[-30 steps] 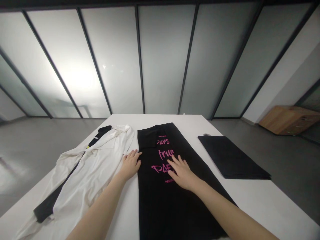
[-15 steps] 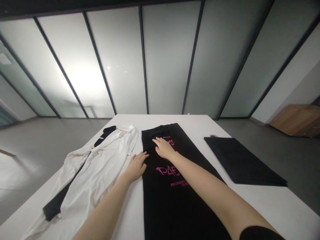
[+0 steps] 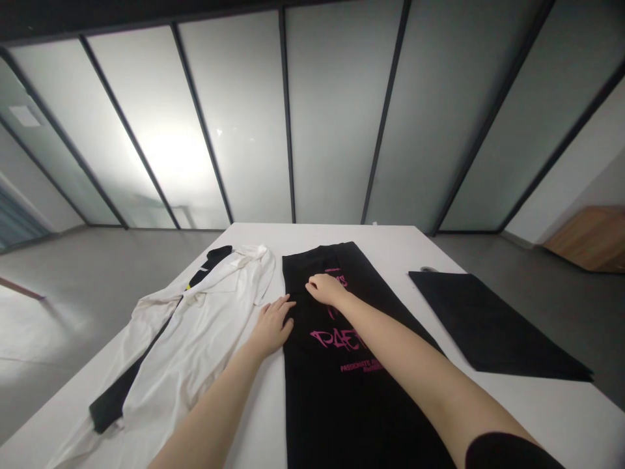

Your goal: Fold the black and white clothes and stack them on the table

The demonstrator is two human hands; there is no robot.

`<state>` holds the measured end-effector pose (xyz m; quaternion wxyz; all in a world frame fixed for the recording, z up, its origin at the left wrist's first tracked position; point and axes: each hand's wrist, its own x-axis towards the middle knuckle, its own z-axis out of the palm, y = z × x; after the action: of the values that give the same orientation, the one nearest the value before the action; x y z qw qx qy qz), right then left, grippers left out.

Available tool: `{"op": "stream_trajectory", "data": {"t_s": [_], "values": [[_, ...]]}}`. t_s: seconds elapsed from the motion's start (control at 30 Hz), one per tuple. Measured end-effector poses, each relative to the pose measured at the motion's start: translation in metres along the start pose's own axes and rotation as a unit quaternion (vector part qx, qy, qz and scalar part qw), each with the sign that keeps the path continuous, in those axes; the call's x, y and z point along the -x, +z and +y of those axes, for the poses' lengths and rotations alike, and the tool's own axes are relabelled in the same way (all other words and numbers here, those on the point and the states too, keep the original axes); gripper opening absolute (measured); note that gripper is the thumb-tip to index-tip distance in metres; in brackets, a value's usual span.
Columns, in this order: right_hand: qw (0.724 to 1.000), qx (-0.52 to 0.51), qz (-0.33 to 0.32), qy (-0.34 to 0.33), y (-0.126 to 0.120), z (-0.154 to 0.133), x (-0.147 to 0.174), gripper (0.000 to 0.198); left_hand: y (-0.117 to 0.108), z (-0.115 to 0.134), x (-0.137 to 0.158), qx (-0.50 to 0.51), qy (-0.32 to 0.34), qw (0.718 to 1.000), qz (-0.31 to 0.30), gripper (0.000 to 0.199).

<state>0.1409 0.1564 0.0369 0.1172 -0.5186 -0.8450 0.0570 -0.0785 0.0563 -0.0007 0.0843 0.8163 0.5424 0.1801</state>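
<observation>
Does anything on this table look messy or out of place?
Mildly: the white garment lies rumpled, with dark cloth showing along its side. It looks untidy because the black garment beside it lies much flatter. No spill or damage is visible.

Well beyond the fingers (image 3: pixel 280 309) and to their left, white glare washes out the glass (image 3: pixel 336 124), which fades to dim grey rightward; the floor (image 3: pixel 22 339) far left shines too. Black cloth (image 3: pixel 332 417) below them loses detail. The view's edges look soft, stretched.
</observation>
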Motion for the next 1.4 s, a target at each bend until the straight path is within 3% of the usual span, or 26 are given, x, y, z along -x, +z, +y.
{"op": "stream_trajectory", "data": {"t_s": [0.17, 0.27, 0.43, 0.57, 0.67, 0.83, 0.9, 1.03, 1.2, 1.4], "values": [[0.999, -0.019, 0.034, 0.03, 0.003, 0.0, -0.028, 0.045, 0.003, -0.003, 0.0, -0.02, -0.002, 1.0, -0.01, 0.047], [0.998, -0.023, 0.019, 0.061, 0.013, 0.005, -0.037, 0.055, 0.004, -0.004, 0.0, -0.021, 0.003, 1.0, -0.009, 0.046], [0.989, -0.026, -0.037, 0.139, 0.026, 0.027, -0.035, 0.066, 0.001, -0.001, 0.0, -0.025, -0.001, 1.0, -0.007, 0.046], [0.987, -0.033, -0.023, 0.157, 0.023, 0.034, -0.031, 0.067, -0.001, 0.001, 0.0, -0.028, -0.007, 0.999, -0.014, 0.045], [0.989, -0.035, 0.006, 0.144, 0.02, 0.023, -0.021, 0.059, 0.0, 0.0, -0.001, -0.027, -0.004, 1.0, -0.003, 0.045], [0.996, -0.044, 0.029, 0.078, 0.029, -0.024, 0.034, 0.049, 0.007, -0.005, -0.003, -0.023, -0.012, 0.999, 0.026, 0.041], [0.997, -0.05, 0.037, 0.044, 0.037, -0.043, 0.064, 0.055, 0.011, -0.008, -0.004, -0.024, -0.02, 0.999, 0.035, 0.041], [0.998, -0.06, -0.02, 0.018, 0.042, -0.066, 0.112, 0.07, 0.015, -0.011, -0.004, -0.045, -0.036, 0.998, 0.031, 0.044], [0.993, -0.087, -0.075, -0.015, 0.035, -0.086, 0.159, 0.071, 0.014, -0.009, -0.005, -0.06, -0.036, 0.997, 0.029, 0.044], [0.97, -0.14, -0.103, -0.169, 0.026, -0.107, 0.215, 0.065, 0.011, -0.008, -0.004, -0.06, -0.026, 0.997, 0.034, 0.044]]}}
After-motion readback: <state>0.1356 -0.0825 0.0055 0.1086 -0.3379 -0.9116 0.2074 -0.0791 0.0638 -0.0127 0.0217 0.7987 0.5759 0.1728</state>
